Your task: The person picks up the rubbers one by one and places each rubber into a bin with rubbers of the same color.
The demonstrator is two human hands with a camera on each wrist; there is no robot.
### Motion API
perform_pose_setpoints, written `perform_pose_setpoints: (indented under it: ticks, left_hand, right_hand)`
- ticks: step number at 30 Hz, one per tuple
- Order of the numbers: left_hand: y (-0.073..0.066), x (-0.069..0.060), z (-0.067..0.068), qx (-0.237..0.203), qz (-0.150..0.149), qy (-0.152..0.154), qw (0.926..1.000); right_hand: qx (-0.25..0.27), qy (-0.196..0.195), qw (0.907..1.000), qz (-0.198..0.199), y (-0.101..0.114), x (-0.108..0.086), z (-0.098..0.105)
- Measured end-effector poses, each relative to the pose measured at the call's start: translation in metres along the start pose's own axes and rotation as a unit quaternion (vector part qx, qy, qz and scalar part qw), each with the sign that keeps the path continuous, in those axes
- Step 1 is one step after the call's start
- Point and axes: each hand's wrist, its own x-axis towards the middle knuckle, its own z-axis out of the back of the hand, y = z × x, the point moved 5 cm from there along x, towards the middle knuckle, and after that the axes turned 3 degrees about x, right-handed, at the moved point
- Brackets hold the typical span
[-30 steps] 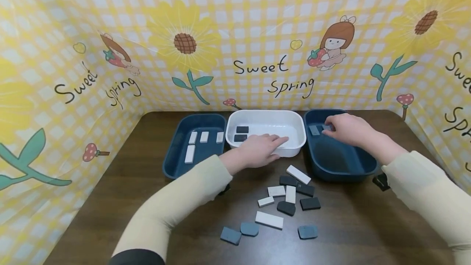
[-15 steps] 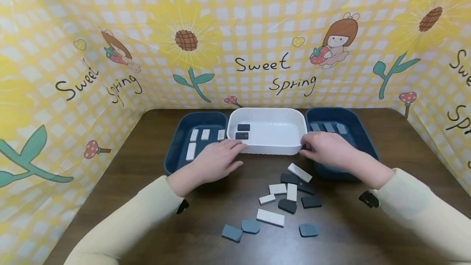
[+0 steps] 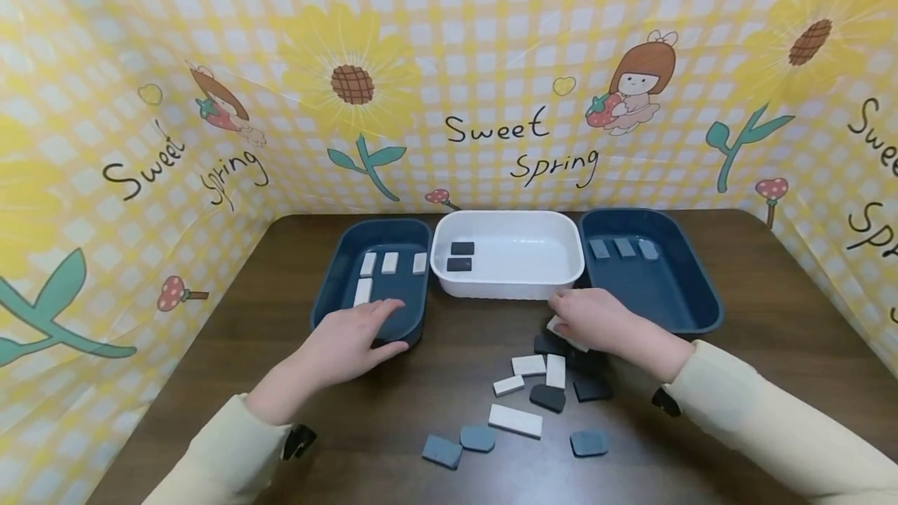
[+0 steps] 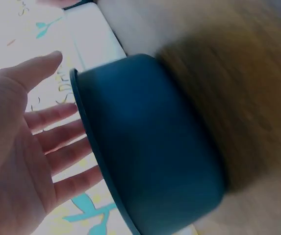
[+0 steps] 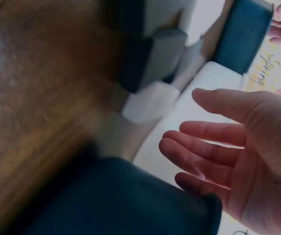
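Observation:
My left hand [image 3: 344,345] is over the near rim of the left dark blue tray [image 3: 330,298], fingers extended and holding nothing. In the left wrist view its fingers lie beside the tray's rim. My right hand [image 3: 606,326] hovers over a white block [image 3: 556,324] in the pile, covering part of it. From the right wrist view, that hand's thumb and fingers [image 5: 214,132] stand apart with nothing between them. Around it lie black blocks [image 3: 547,397], white blocks [image 3: 515,421] and, nearer the front, blue-grey blocks [image 3: 442,451].
The left tray contains several white blocks [image 3: 390,263]. Two black blocks [image 3: 460,264] lie in the middle white tray [image 3: 508,288]. Three blue-grey blocks [image 3: 624,247] are in the right dark blue tray [image 3: 708,306]. A patterned cloth [image 3: 449,76] rises behind the table.
My right hand released a blue-grey block in the right tray and came back toward the pile. My left hand moved left and nearer, from the white tray to the left tray.

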Motion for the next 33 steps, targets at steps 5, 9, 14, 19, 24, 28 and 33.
perform_pose_setpoints:
  ticks: [5,9,14,19,24,28,33]
  left_hand:
    - [0.005,-0.008,-0.005,-0.026,0.008,0.018,0.9995]
    - [0.005,-0.011,-0.006,-0.025,-0.013,0.013,0.9995]
    - [0.006,-0.013,-0.007,-0.010,-0.044,-0.010,0.9989]
    - [0.006,-0.014,-0.007,-0.002,-0.063,-0.027,0.9976]
    - [0.006,-0.015,-0.007,0.000,-0.067,-0.031,0.9972]
    - [0.006,-0.015,-0.007,-0.001,-0.064,-0.030,0.9975]
    - [0.007,-0.015,-0.007,-0.001,-0.059,-0.027,0.9979]
  right_hand:
    - [-0.012,0.001,0.9999,0.000,0.002,0.001,-0.008]
    - [-0.001,0.017,0.9998,-0.010,0.001,0.004,-0.012]
    - [0.030,0.044,0.9983,-0.025,0.000,0.007,-0.016]
    - [0.041,0.056,0.9970,-0.035,-0.001,0.008,-0.018]
    - [0.050,0.060,0.9963,-0.036,0.000,0.009,-0.019]
    - [0.054,0.062,0.9960,-0.035,0.000,0.008,-0.019]
    - [0.067,0.068,0.9949,-0.033,0.000,0.007,-0.017]
